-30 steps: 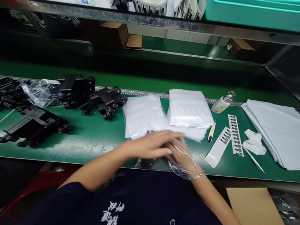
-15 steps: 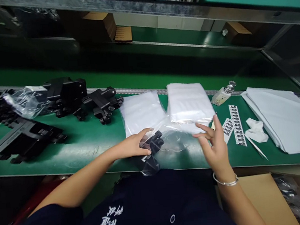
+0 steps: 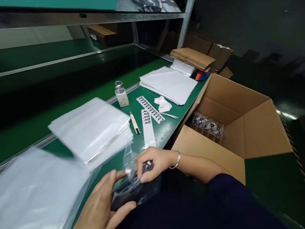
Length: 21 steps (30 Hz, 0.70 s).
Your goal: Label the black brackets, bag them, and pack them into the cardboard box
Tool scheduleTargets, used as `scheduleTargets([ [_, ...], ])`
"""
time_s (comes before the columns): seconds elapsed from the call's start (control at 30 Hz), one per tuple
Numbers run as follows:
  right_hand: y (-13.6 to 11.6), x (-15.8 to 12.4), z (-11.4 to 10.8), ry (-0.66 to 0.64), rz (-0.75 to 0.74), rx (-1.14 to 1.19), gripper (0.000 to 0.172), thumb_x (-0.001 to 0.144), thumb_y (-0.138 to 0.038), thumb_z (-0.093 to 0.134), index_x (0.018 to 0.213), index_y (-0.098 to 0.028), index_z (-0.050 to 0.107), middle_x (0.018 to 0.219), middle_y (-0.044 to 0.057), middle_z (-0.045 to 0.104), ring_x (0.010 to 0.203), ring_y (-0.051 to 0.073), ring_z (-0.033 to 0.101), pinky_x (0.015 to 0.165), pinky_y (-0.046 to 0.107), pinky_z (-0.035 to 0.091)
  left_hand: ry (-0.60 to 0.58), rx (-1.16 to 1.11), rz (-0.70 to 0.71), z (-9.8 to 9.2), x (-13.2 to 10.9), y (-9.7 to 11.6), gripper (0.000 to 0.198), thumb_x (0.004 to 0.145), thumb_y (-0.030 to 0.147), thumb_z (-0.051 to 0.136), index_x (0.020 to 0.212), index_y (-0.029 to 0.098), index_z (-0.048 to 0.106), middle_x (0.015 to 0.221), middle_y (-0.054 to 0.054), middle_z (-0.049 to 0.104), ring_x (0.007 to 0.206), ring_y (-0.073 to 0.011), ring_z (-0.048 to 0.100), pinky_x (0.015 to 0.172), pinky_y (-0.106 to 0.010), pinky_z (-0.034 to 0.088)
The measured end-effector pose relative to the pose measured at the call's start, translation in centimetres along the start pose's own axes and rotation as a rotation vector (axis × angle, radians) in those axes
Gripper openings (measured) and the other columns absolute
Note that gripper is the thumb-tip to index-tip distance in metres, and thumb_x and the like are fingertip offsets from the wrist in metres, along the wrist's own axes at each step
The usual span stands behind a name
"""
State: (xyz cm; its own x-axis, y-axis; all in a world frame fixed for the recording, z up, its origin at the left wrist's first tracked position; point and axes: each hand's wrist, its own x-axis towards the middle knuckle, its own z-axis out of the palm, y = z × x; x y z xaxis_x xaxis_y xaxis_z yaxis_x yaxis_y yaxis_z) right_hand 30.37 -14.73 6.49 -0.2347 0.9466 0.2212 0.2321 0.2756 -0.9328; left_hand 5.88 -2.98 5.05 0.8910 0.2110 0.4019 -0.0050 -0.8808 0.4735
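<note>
Handling a black moulded-plastic part (image 3: 134,194) inside a crinkled transparent plastic bag (image 3: 129,161), the person works with 2 bare hands at the near edge of a green-topped workbench (image 3: 162,130). The right hand (image 3: 154,163) pinches the bagged part's upper end between thumb and fingers, seemingly to steady the loose film. The left hand (image 3: 99,206) lies at the opposite end, thumb set apart from fingers with the bundle between, probably to bear its weight; blur prevents telling whether it presses. Beyond, 2 black-and-white printed label strips (image 3: 150,109) lie touching, near slim metal tweezers (image 3: 170,115), apparently for easy reach. A layered stack of translucent white plastic sleeves (image 3: 91,127) lies flat, presumably for picking singly. Beside the bench, an open brown cardboard carton (image 3: 262,132) has its flaps spread, leaving dark bagged pieces (image 3: 206,123) accessible inside.
</note>
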Motion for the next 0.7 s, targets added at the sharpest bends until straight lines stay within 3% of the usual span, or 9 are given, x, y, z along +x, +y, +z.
scheduleTargets([
  [0.07, -1.6, -5.3, -2.7, 0.297, 0.066, -0.075, 0.038, 0.083, -0.056, 0.064, 0.070, -0.021, 0.063, 0.069, 0.001, 0.067, 0.061, 0.014, 0.063, 0.060, 0.026, 0.051, -0.004, -0.035, -0.067, 0.5, 0.7, -0.4, 0.073, 0.097, 0.049, 0.045, 0.157, 0.038, 0.005, 0.127, -0.008, 0.066, 0.111, -0.0301, 0.067, 0.076, -0.041, 0.062],
  [0.2, -5.6, -18.1, -9.2, 1.255, 0.127, -0.481, 0.031, 0.080, -0.050, 0.067, 0.070, -0.021, 0.062, 0.067, 0.000, 0.063, 0.060, 0.015, 0.058, 0.059, 0.029, 0.047, -0.121, 0.041, -0.128, 2.1, 0.1, -2.7, 0.050, 0.096, 0.042, 0.046, 0.146, 0.039, 0.037, 0.114, -0.003, 0.071, 0.097, -0.0248, 0.072, 0.072, -0.033, 0.063],
  [0.27, -6.1, -23.4, -12.4, 1.567, 0.252, -0.714, 0.026, 0.078, -0.043, 0.067, 0.068, -0.021, 0.059, 0.064, -0.002, 0.057, 0.060, 0.014, 0.054, 0.060, 0.028, 0.044, -0.171, 0.067, -0.078, 3.7, -0.7, -3.7, 0.040, 0.096, 0.039, 0.046, 0.137, 0.037, 0.047, 0.111, -0.001, 0.072, 0.093, -0.0217, 0.074, 0.076, -0.031, 0.063],
  [0.3, -5.7, -25.4, -13.8, 1.640, 0.347, -0.789, 0.024, 0.077, -0.040, 0.066, 0.068, -0.020, 0.057, 0.066, -0.002, 0.056, 0.063, 0.015, 0.053, 0.063, 0.028, 0.044, -0.189, 0.079, -0.060, 4.7, -1.1, -4.1, 0.038, 0.096, 0.038, 0.045, 0.134, 0.035, 0.049, 0.113, -0.001, 0.071, 0.094, -0.0211, 0.074, 0.078, -0.031, 0.063],
  [0.4, -1.5, -28.3, -17.1, 1.672, 0.828, -0.839, 0.018, 0.077, -0.036, 0.058, 0.073, -0.019, 0.056, 0.078, 0.003, 0.062, 0.075, 0.017, 0.056, 0.074, 0.030, 0.045, -0.211, 0.121, -0.024, 7.4, -2.3, -4.8, 0.036, 0.095, 0.036, 0.048, 0.130, 0.031, 0.054, 0.118, -0.003, 0.070, 0.100, -0.0225, 0.072, 0.081, -0.032, 0.062],
  [0.43, 0.6, -28.3, -17.8, 1.655, 0.911, -0.811, 0.017, 0.079, -0.034, 0.055, 0.075, -0.018, 0.057, 0.081, 0.005, 0.064, 0.078, 0.018, 0.057, 0.075, 0.030, 0.045, -0.205, 0.133, -0.016, 8.1, -2.6, -5.0, 0.035, 0.095, 0.036, 0.048, 0.129, 0.030, 0.056, 0.119, -0.004, 0.070, 0.101, -0.0235, 0.072, 0.082, -0.034, 0.061],
  [0.6, 10.6, -25.3, -17.9, 1.469, 1.091, -0.668, 0.019, 0.084, -0.030, 0.050, 0.078, -0.015, 0.060, 0.083, 0.009, 0.069, 0.078, 0.018, 0.059, 0.073, 0.028, 0.043, -0.199, 0.165, -0.039, 9.3, -3.4, -5.3, 0.036, 0.094, 0.037, 0.049, 0.127, 0.029, 0.061, 0.123, -0.005, 0.069, 0.105, -0.0254, 0.070, 0.088, -0.038, 0.059],
  [0.7, 13.9, -23.2, -17.0, 1.301, 1.152, -0.623, 0.013, 0.083, -0.025, 0.058, 0.075, -0.015, 0.061, 0.078, 0.008, 0.070, 0.077, 0.019, 0.061, 0.072, 0.027, 0.042, -0.202, 0.187, -0.052, 9.3, -3.5, -5.0, 0.036, 0.095, 0.036, 0.047, 0.128, 0.028, 0.060, 0.124, -0.005, 0.069, 0.106, -0.0243, 0.070, 0.092, -0.038, 0.057],
])
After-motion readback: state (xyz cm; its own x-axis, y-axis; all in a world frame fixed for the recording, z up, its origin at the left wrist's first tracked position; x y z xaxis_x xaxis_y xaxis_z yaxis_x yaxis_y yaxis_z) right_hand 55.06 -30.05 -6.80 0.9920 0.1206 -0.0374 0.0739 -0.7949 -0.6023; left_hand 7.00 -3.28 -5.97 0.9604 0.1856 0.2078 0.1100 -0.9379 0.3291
